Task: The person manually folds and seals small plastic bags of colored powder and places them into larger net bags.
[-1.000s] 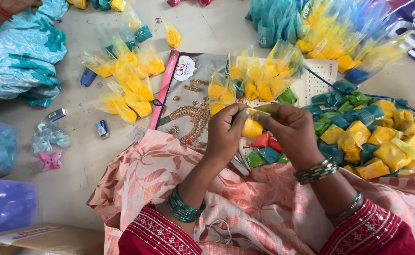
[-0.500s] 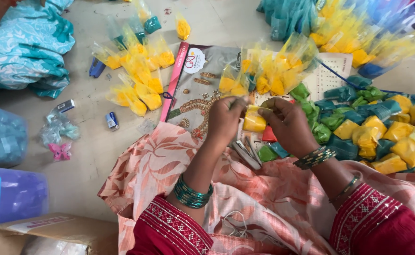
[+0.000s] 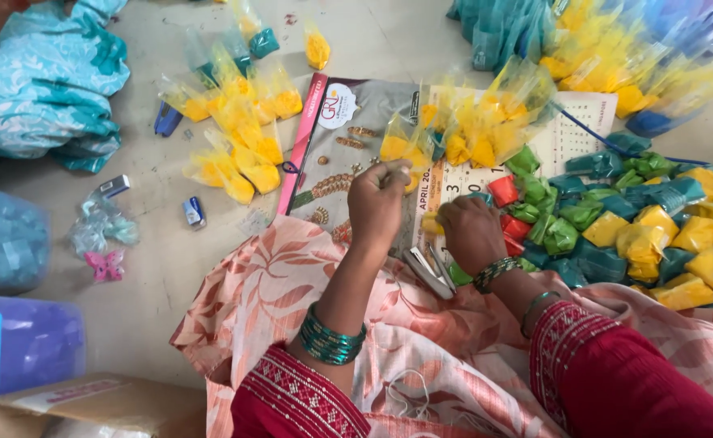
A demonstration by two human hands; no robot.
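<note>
Left hand (image 3: 378,204) pinches the clear top of a yellow packet (image 3: 398,150) over the calendar (image 3: 486,174). Right hand (image 3: 471,234), just right of it on the calendar, curls shut over another yellow packet (image 3: 431,224); green packets (image 3: 547,219) lie beyond.

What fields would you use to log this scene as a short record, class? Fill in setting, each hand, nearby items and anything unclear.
Setting: floor, seen from above
Left hand: fingers pinch the clear top of a yellow packet
Right hand: knuckles up, resting on the calendar sheet
Nearby: stapler on the peach floral cloth; pile of green, teal and yellow packets
Unclear: what the right hand's fingers hold
</note>
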